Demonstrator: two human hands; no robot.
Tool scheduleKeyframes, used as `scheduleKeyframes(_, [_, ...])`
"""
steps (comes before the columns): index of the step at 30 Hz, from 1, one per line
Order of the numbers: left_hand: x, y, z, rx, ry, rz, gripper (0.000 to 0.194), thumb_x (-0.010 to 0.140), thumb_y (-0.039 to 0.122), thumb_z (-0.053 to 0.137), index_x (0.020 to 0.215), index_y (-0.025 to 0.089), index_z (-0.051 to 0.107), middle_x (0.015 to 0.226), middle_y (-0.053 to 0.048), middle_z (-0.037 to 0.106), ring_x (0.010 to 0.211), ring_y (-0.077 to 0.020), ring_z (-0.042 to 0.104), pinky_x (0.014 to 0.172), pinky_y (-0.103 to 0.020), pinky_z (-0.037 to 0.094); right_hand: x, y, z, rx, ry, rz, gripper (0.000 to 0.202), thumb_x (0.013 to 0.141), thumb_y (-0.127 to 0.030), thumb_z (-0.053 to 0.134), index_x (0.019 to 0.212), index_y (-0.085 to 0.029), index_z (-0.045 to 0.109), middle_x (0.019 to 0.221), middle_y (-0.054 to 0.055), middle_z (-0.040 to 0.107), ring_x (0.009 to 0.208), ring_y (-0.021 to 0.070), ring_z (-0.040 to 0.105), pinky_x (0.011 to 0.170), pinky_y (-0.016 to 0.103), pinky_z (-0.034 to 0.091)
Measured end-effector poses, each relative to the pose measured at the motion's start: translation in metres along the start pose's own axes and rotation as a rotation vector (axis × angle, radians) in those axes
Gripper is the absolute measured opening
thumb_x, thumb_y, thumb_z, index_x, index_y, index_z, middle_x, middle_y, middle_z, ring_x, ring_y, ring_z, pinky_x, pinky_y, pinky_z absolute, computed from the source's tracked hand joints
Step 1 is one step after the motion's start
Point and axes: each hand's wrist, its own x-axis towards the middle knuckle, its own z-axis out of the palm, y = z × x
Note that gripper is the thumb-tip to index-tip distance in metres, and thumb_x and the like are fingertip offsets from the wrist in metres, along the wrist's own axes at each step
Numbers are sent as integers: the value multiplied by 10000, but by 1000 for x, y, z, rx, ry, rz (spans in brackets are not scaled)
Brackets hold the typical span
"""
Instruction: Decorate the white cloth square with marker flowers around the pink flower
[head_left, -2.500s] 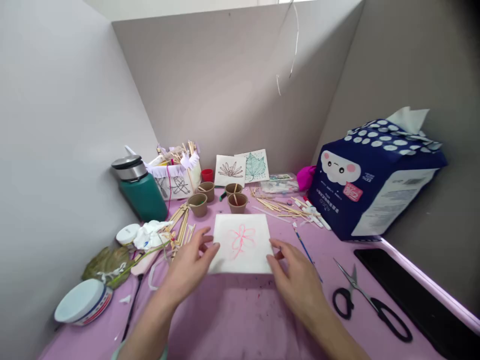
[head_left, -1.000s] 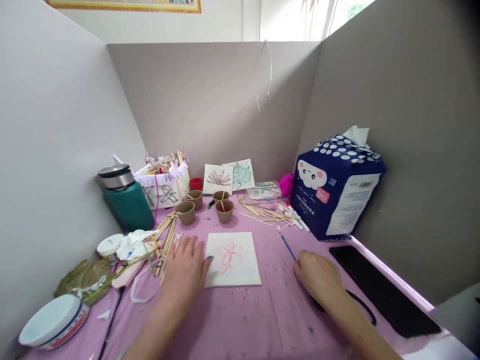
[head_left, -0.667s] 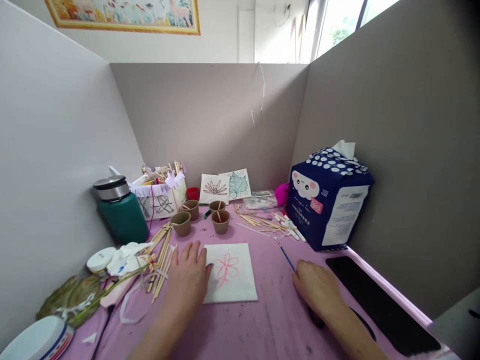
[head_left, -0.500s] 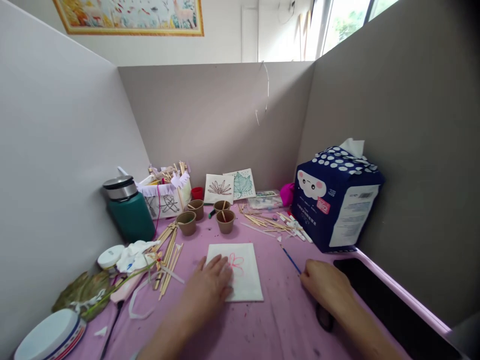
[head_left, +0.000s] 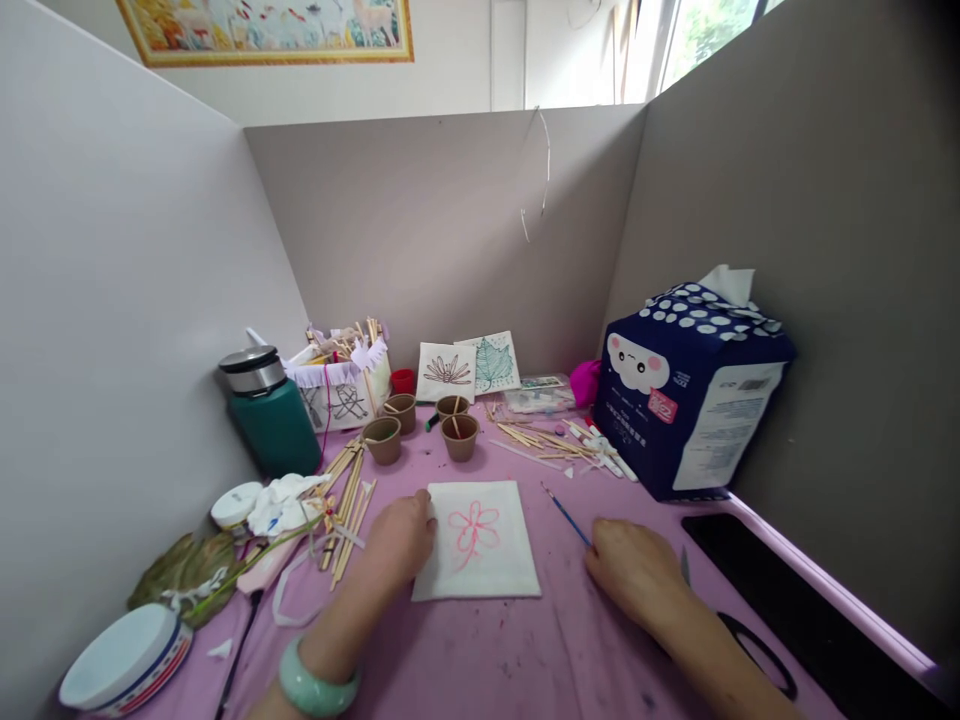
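Note:
A white square panel (head_left: 510, 560) with a pink flower drawn on it lies flat on the pink tablecloth. My left hand (head_left: 403, 538) is at its upper left edge, fingers curled together at the border; whether they pinch the panel is hard to make out. A pale green bangle (head_left: 319, 690) circles the left wrist. To the right of the panel my right hand (head_left: 628, 565) is closed round the lower end of a thin blue pencil (head_left: 568, 516), whose other end points up and left. Black-handled scissors (head_left: 757, 650) lie partly beneath the right forearm.
Brown cups (head_left: 459, 437), wooden sticks (head_left: 351, 515) and two drawn panels (head_left: 446, 372) stand or lie further back. At left are a green bottle (head_left: 274, 425) and a white tub (head_left: 127, 660). A blue tissue pack (head_left: 682, 400) and black slab (head_left: 795, 600) are at right.
My left hand has slid off the drawing to the panel's left edge, uncovering the whole flower. More of the scissors shows beside my right forearm. The camera view has shifted slightly.

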Motion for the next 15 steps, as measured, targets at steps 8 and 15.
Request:
scheduleKeyframes(8, [-5, -2, -1, -71, 44, -14, 314, 870, 273, 456, 1120, 151, 601, 889, -137, 706, 895, -287, 658, 731, -358, 453, 11, 21, -5, -53, 12, -115, 211, 754, -158, 462, 807, -151, 666, 838, 152, 712, 792, 303, 666, 580, 306, 358])
scheduleKeyframes(15, [-19, 14, -21, -519, 161, 97, 254, 860, 283, 481, 1012, 163, 645, 889, -82, 662, 803, -203, 620, 722, -322, 460, 0, 6, -26, 270, 173, -226, 103, 791, -178, 464, 741, -185, 554, 689, 43, 653, 627, 173, 602, 553, 243, 346])
